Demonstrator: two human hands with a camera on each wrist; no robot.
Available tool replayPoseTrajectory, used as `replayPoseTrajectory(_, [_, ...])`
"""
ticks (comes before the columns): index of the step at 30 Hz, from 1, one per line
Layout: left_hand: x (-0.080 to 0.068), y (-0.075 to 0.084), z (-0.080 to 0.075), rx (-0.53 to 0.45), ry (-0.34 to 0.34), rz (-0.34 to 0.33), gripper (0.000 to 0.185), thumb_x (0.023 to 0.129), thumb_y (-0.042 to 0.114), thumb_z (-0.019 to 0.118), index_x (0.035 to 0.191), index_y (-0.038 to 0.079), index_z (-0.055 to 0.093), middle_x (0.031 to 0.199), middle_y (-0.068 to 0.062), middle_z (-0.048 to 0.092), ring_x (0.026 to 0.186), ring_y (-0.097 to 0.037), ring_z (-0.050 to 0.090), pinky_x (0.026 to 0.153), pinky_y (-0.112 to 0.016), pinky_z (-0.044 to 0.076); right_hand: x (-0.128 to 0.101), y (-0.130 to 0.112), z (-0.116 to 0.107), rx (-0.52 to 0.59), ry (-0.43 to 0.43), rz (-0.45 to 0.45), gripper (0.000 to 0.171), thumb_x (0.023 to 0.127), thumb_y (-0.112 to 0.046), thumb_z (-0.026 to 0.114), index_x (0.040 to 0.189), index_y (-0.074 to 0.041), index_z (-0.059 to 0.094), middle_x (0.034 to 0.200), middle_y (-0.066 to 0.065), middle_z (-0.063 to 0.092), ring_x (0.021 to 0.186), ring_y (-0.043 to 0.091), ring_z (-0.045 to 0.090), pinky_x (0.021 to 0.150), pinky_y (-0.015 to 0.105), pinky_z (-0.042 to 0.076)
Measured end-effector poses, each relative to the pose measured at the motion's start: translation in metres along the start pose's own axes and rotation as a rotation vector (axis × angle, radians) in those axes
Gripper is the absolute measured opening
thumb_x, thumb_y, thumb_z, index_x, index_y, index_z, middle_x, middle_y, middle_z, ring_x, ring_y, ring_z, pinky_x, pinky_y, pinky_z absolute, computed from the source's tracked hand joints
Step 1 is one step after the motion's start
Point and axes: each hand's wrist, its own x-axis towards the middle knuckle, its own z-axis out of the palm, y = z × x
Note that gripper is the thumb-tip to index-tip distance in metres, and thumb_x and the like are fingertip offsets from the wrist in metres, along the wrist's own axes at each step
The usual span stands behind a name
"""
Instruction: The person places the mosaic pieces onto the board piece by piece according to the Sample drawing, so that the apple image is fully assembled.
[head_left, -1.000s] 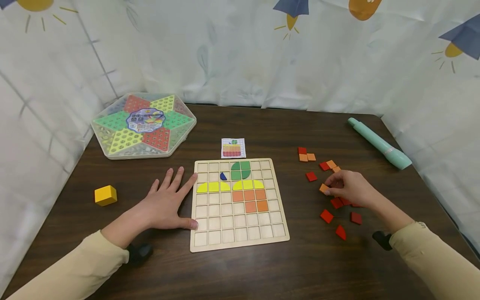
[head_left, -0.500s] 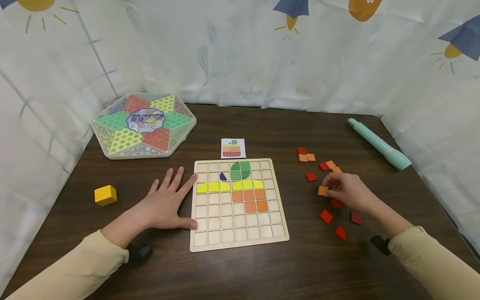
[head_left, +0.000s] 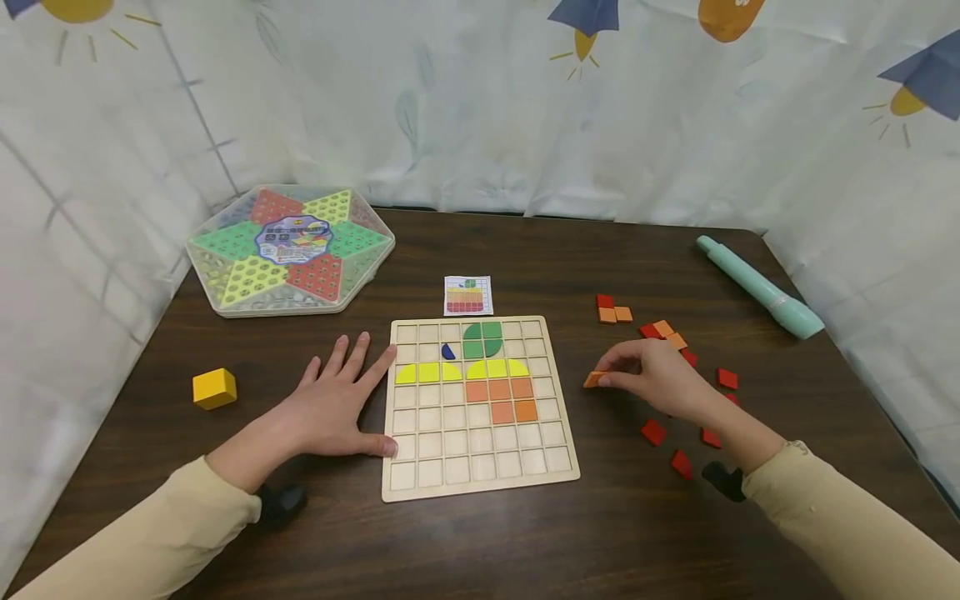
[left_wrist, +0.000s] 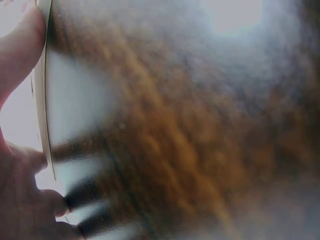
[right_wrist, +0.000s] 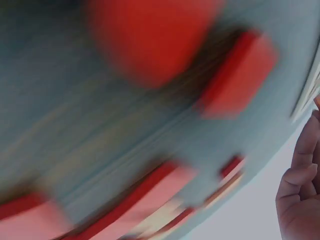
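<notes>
A small flat orange square wooden tile [head_left: 594,379] sits pinched between the thumb and fingertips of the right hand [head_left: 651,377], right of centre in the head view, just above the dark wood-grain counter [head_left: 525,542] and a short way off the right edge of the pale wooden grid board [head_left: 480,485].

On that board, the upper middle already carries a green round shape of quarter pieces [head_left: 481,340], a small blue piece [head_left: 447,352], a row of yellow pieces [head_left: 461,372] and five orange squares [head_left: 500,398] in two rows below it. The lower rows of cells are bare, and the small printed pattern card [head_left: 468,295] just above the board shows more orange and red rows, so by my judgement the picture is somewhat under half built.

The right forearm, in a beige sleeve [head_left: 847,533], reaches in from the lower right with the wrist low and the hand pointing left toward the board. Loose red and orange tiles [head_left: 654,432] lie scattered around and behind it.

The left hand [head_left: 337,404] lies flat on the counter at centre left, fingers spread and straight, thumb and forefinger touching the board's left edge.

Further out are a yellow wooden cube [head_left: 214,388] at the left, a hexagonal plastic game case [head_left: 288,250] at the upper left, and a mint-green tube-shaped tool [head_left: 757,286] at the upper right. Both wrist views are too blurred to add detail.
</notes>
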Motion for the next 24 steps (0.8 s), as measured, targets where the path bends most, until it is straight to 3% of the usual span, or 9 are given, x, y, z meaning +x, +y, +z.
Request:
replayPoseTrajectory(9, [0.001, 0.003, -0.001, -0.006, -0.005, 0.001, 0.127, 0.073, 0.075, 0.075, 0.165, 0.010, 0.016, 0.168, -0.032, 0.005, 0.154, -0.058, 0.002, 0.113, -0.081, 0.012, 0.032, -0.051, 0.034, 0.119, -0.131, -0.085, 0.009, 0.089, -0.013, 0.079, 0.098, -0.011, 0.079, 0.091, -0.001, 0.077, 0.076, 0.012, 0.060, 0.068, 0.025, 0.050])
replayPoseTrajectory(15, [0.001, 0.004, -0.002, -0.009, -0.016, -0.009, 0.128, 0.073, 0.075, 0.075, 0.165, 0.011, 0.015, 0.169, -0.031, 0.003, 0.154, -0.058, 0.001, 0.113, -0.081, 0.012, 0.047, -0.078, 0.051, 0.179, -0.212, -0.059, 0.007, 0.088, -0.014, 0.081, 0.093, -0.011, 0.078, 0.083, -0.004, 0.075, 0.073, 0.011, 0.060, 0.071, 0.027, 0.051])
replayPoseTrajectory(24, [0.000, 0.003, -0.003, -0.014, -0.023, -0.027, 0.128, 0.072, 0.075, 0.076, 0.165, 0.012, 0.015, 0.169, -0.031, 0.002, 0.154, -0.058, 0.000, 0.114, -0.080, 0.011, 0.056, -0.099, 0.066, 0.155, -0.249, -0.055, 0.006, 0.085, -0.016, 0.085, 0.087, -0.012, 0.080, 0.073, -0.005, 0.073, 0.067, 0.009, 0.058, 0.066, 0.025, 0.050])
